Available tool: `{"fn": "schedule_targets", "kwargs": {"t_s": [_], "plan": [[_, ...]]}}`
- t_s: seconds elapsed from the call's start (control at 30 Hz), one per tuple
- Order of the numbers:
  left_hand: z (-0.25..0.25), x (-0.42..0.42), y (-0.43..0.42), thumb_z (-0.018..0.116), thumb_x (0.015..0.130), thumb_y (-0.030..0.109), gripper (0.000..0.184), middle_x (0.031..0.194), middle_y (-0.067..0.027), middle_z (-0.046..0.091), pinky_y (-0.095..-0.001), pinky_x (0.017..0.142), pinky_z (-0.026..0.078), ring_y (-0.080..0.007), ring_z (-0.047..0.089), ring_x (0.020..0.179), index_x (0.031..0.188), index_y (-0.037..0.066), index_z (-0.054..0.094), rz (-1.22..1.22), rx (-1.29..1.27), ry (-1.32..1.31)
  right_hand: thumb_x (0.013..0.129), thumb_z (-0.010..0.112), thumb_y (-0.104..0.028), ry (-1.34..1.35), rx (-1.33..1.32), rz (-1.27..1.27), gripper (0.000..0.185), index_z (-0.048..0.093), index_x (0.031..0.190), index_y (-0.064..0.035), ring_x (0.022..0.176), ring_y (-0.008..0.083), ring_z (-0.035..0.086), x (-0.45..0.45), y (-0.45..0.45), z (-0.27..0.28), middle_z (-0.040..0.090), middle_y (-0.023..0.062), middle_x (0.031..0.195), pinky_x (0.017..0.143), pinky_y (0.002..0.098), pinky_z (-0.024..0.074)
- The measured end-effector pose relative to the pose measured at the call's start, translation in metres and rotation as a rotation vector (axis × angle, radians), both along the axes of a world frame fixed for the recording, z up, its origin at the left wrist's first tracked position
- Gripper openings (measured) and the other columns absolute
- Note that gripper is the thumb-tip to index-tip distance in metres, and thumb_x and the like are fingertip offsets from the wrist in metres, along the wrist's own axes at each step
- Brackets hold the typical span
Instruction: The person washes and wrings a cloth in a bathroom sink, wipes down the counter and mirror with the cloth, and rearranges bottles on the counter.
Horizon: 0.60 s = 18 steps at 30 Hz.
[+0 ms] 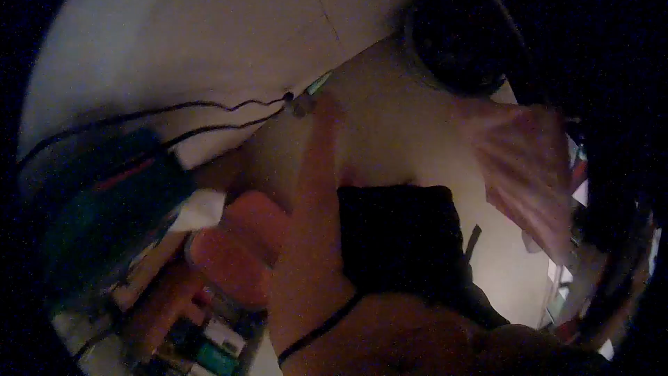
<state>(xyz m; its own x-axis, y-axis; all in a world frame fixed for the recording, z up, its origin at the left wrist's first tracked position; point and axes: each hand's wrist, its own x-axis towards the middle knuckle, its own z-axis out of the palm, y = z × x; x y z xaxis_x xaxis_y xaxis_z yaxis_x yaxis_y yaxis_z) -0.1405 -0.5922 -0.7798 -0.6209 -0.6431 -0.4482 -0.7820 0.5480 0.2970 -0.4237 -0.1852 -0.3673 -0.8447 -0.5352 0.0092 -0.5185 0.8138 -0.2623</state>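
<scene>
The view is dark and blurred. A bare forearm, which looks like my right arm, rises from the bottom, and my right hand [325, 111] is at its far end. That hand is beside a small pale connector or plug [301, 103], where two black cables [209, 106] meet. Whether it grips the plug cannot be made out, since its fingers are smeared. A thin pale green piece [319, 83] lies just above. Beside the forearm is a black squarish object [398, 237], and a thin black band [320, 331] crosses the arm. My left hand does not show.
A dark round object [456, 42] stands at the upper right. Below it hangs pinkish creased material [525, 174]. Rounded reddish shapes [240, 254], a dark green item [118, 202] and assorted small things [216, 348] crowd the left and lower left. A pale surface [209, 28] with a seam spans the top.
</scene>
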Motion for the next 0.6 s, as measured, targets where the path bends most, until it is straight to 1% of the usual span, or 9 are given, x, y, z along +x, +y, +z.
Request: {"fn": "schedule_targets", "kwargs": {"t_s": [0.07, 0.17, 0.23, 0.33, 0.4, 0.47, 0.53, 0.6], "plan": [[-0.053, -0.013, -0.01, 0.054, 0.078, 0.02, 0.032, 0.098, -0.0155, 0.058, -0.0363, 0.076, 0.045, -0.0271, 0.057, 0.087, 0.105, 0.001, 0.052, -0.02, -0.03, -0.035, 0.086, 0.046, -0.027, 0.009, -0.018, -0.024, 0.041, 0.046, 0.12, -0.0033, 0.114, 0.0318, 0.04, 0.014, 0.001, -0.018, 0.046, 0.0165, 0.121, 0.097, 0.0377, 0.0298], [-0.111, -0.026, -0.013, 0.055, 0.078, 0.019, 0.032, 0.097, -0.0155, 0.058, -0.0363, 0.075, 0.045, -0.0275, 0.057, 0.087, 0.104, 0.001, 0.052, -0.03, -0.045, -0.092, 0.086, 0.046, -0.027, 0.016, -0.03, -0.058, 0.041, 0.045, 0.12, -0.0027, 0.113, 0.032, 0.041, 0.023, 0.003, -0.039, 0.046, 0.0169, 0.121, 0.097, 0.0376, 0.03], [-0.128, -0.023, -0.008, 0.056, 0.077, 0.019, 0.032, 0.097, -0.0155, 0.058, -0.0362, 0.075, 0.046, -0.0278, 0.057, 0.086, 0.104, 0.001, 0.052, -0.023, -0.043, -0.112, 0.087, 0.046, -0.027, 0.011, -0.033, -0.082, 0.041, 0.045, 0.12, -0.0023, 0.113, 0.0321, 0.041, 0.032, 0.004, -0.036, 0.047, 0.0172, 0.12, 0.097, 0.0376, 0.0302], [-0.117, -0.013, -0.004, 0.057, 0.076, 0.018, 0.032, 0.097, -0.0156, 0.058, -0.0362, 0.075, 0.046, -0.0282, 0.057, 0.086, 0.104, 0.001, 0.052, 0.003, -0.032, -0.069, 0.087, 0.045, -0.026, -0.008, -0.026, -0.106, 0.041, 0.044, 0.12, -0.0017, 0.112, 0.0323, 0.042, 0.034, 0.005, -0.02, 0.047, 0.0176, 0.12, 0.097, 0.0375, 0.0305], [-0.09, -0.004, 0.0, 0.058, 0.076, 0.017, 0.032, 0.096, -0.0156, 0.058, -0.0361, 0.075, 0.046, -0.0284, 0.057, 0.086, 0.103, 0.001, 0.052, 0.031, -0.018, 0.001, 0.087, 0.045, -0.026, -0.018, -0.018, -0.117, 0.041, 0.044, 0.12, -0.0013, 0.112, 0.0324, 0.042, 0.037, 0.009, -0.002, 0.047, 0.0178, 0.119, 0.096, 0.0375, 0.0307], [-0.039, 0.002, 0.009, 0.058, 0.076, 0.016, 0.032, 0.096, -0.0156, 0.058, -0.0361, 0.074, 0.046, -0.0287, 0.057, 0.086, 0.103, 0.001, 0.053, 0.073, 0.014, 0.126, 0.087, 0.044, -0.026, -0.042, -0.013, -0.129, 0.042, 0.044, 0.12, -0.001, 0.112, 0.0325, 0.043, 0.023, 0.016, 0.018, 0.047, 0.0181, 0.119, 0.096, 0.0374, 0.0308], [0.025, 0.005, 0.02, 0.059, 0.075, 0.016, 0.032, 0.096, -0.0156, 0.058, -0.0361, 0.074, 0.046, -0.029, 0.057, 0.085, 0.103, 0.001, 0.053, 0.108, 0.068, 0.3, 0.087, 0.044, -0.025, -0.069, -0.001, -0.154, 0.042, 0.043, 0.12, -0.0006, 0.111, 0.0327, 0.043, 0.016, 0.014, 0.038, 0.048, 0.0184, 0.118, 0.096, 0.0374, 0.031], [0.107, 0.007, 0.029, 0.06, 0.075, 0.015, 0.032, 0.096, -0.0156, 0.058, -0.036, 0.074, 0.047, -0.0293, 0.057, 0.085, 0.102, 0.001, 0.053, 0.121, 0.132, 0.503, 0.087, 0.043, -0.025, -0.1, 0.013, -0.193, 0.042, 0.043, 0.12, -0.0002, 0.111, 0.0328, 0.044, 0.01, 0.011, 0.061, 0.048, 0.0186, 0.118, 0.096, 0.0373, 0.0312]]}}
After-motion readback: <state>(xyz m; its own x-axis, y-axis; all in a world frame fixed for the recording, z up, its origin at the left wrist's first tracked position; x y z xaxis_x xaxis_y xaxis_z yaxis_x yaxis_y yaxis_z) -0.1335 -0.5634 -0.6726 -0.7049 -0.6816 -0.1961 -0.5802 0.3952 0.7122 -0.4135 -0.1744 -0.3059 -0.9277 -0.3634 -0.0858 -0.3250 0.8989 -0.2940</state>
